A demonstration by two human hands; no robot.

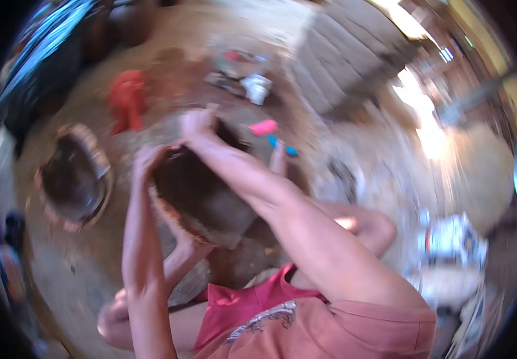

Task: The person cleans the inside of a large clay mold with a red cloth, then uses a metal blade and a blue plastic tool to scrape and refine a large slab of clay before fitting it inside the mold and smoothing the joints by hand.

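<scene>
the clay basin sits between the bent legs, the left hand's fingers clamped on it at ten o'clock, the right hand's at twelve, too blurred to tell their grip.

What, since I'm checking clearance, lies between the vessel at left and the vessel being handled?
Floor, then the left forearm, in the head view.

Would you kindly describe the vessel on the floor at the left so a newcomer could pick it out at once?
Start from the big dark vessel, its rim at the person's left hand and right hand. Left of it on the floor, below a red bundle in the picture, is a round vessel with an uneven, orange-brown rim. No hand touches it, unlike the big one.
</scene>
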